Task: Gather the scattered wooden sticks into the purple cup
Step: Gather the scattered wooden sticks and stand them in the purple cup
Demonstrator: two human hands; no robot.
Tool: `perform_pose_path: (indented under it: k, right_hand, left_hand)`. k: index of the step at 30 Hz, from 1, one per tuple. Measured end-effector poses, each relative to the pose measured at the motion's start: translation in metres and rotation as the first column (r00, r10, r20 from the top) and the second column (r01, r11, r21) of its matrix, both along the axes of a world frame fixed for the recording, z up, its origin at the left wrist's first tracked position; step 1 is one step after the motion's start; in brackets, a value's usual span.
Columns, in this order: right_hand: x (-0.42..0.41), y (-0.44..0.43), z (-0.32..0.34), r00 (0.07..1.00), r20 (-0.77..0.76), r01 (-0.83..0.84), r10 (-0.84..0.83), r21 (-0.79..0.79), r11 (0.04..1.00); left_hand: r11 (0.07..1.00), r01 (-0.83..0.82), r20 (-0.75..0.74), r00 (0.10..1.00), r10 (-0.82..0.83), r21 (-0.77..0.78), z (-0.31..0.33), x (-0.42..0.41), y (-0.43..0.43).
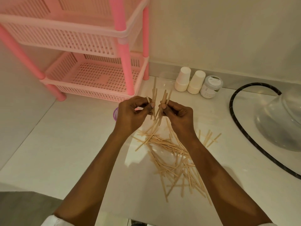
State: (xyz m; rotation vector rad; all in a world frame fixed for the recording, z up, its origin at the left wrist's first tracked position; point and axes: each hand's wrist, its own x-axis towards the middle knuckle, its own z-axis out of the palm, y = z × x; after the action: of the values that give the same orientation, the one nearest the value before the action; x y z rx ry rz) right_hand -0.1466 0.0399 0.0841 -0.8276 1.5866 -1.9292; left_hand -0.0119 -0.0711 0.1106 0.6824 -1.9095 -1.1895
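Note:
Many thin wooden sticks point(172, 160) lie scattered in a loose heap on the white counter, between and below my forearms. My left hand point(132, 115) and my right hand point(177, 116) are raised side by side above the heap. Both pinch a bunch of upright sticks point(160, 99) that fans out above my fingers and hangs down below them. The purple cup point(115, 114) stands just left of my left hand; only a sliver of its rim shows, the rest is hidden behind that hand.
A pink plastic basket rack point(91, 74) stands at the back left. Two upturned white paper cups point(189, 81) and a small lidded jar point(211, 86) line the back wall. A glass basin point(280, 121) with a black hose point(234, 111) fills the right side.

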Motion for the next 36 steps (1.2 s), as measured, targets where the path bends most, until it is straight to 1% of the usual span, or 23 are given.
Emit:
perform_pose_path:
  k: [3, 6, 9, 12, 16, 19, 23, 26, 29, 32, 36]
  right_hand:
    - [0.003, -0.014, 0.006, 1.0, 0.01, 0.003, -0.003, -0.027, 1.0]
    - [0.008, -0.028, 0.011, 1.0, 0.021, -0.02, 0.021, -0.057, 0.998]
    - [0.014, -0.045, 0.014, 0.999, 0.039, -0.028, 0.032, -0.096, 0.995]
    - [0.022, -0.062, 0.014, 0.998, 0.04, -0.041, 0.046, -0.126, 0.991]
    - [0.035, -0.086, 0.009, 0.997, 0.039, -0.057, 0.063, -0.126, 0.99]
    - [0.043, -0.101, -0.001, 0.997, 0.03, -0.073, 0.076, -0.085, 0.994]
    - [0.054, -0.113, -0.017, 0.994, 0.041, -0.099, 0.098, 0.012, 0.995]
    - [0.059, -0.118, -0.029, 0.991, 0.051, -0.13, 0.126, 0.084, 0.988]
    - [0.061, -0.121, -0.038, 0.99, 0.001, -0.143, 0.144, 0.154, 0.978]
    - [0.062, -0.122, -0.045, 0.988, -0.071, -0.12, 0.14, 0.24, 0.963]
    - [0.063, -0.123, -0.047, 0.979, -0.148, -0.086, 0.14, 0.322, 0.943]
  left_hand:
    - [0.999, -0.018, -0.034, 0.999, 0.017, -0.026, 0.011, 0.013, -0.017]
    - [0.998, -0.054, -0.061, 0.997, 0.054, -0.009, 0.018, 0.027, -0.034]
    - [0.995, -0.094, -0.079, 0.993, 0.091, -0.037, 0.019, 0.039, -0.05]
    - [0.99, -0.133, -0.092, 0.987, 0.129, -0.04, 0.014, 0.049, -0.061]
    - [0.977, -0.202, -0.054, 0.979, 0.198, -0.065, -0.008, 0.058, -0.072]
    - [0.965, -0.258, -0.02, 0.966, 0.257, -0.054, -0.03, 0.061, -0.074]
    - [0.944, -0.298, 0.027, 0.952, 0.305, -0.145, -0.059, 0.066, -0.068]
    - [0.93, -0.337, 0.092, 0.931, 0.352, -0.148, -0.077, 0.067, -0.066]
    - [0.928, -0.342, 0.165, 0.917, 0.364, -0.147, -0.087, 0.066, -0.066]
    - [0.932, -0.332, 0.227, 0.905, 0.359, -0.149, -0.092, 0.066, -0.067]
    - [0.92, -0.333, 0.28, 0.881, 0.382, -0.205, -0.1, 0.066, -0.068]
